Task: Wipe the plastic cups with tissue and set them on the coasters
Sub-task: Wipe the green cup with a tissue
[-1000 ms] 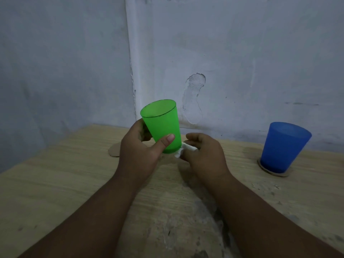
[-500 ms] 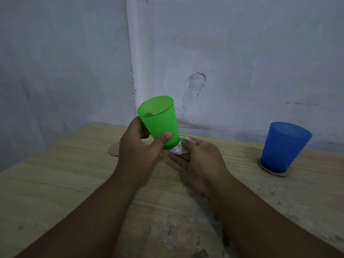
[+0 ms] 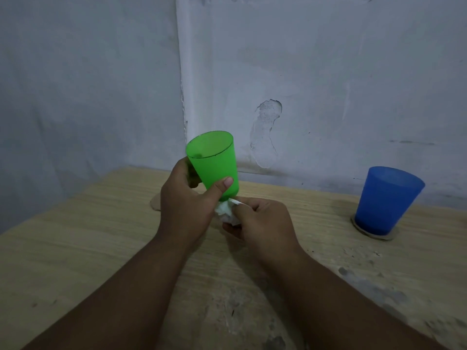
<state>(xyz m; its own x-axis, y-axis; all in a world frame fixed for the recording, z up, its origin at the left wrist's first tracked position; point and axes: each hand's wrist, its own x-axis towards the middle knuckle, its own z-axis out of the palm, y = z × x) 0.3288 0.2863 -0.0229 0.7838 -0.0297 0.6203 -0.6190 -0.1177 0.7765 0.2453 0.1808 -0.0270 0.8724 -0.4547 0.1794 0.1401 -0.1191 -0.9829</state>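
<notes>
Green plastic cup (image 3: 214, 165) tilts above the wooden table (image 3: 75, 248), gripped in the left hand (image 3: 187, 205) with the thumb across its front, while the right hand (image 3: 262, 221) curls around a white tissue (image 3: 225, 210) pressed to its base. Half a second earlier the wad sat higher, at the cup's side. The blue cup (image 3: 386, 198) stays on its coaster (image 3: 374, 236).

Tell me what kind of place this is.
Probably a bare corner of a home or simple workroom. A worn wooden table sits against pale painted walls, one with a chipped plaster patch, and a blue plastic cup stands on a round coaster.
</notes>
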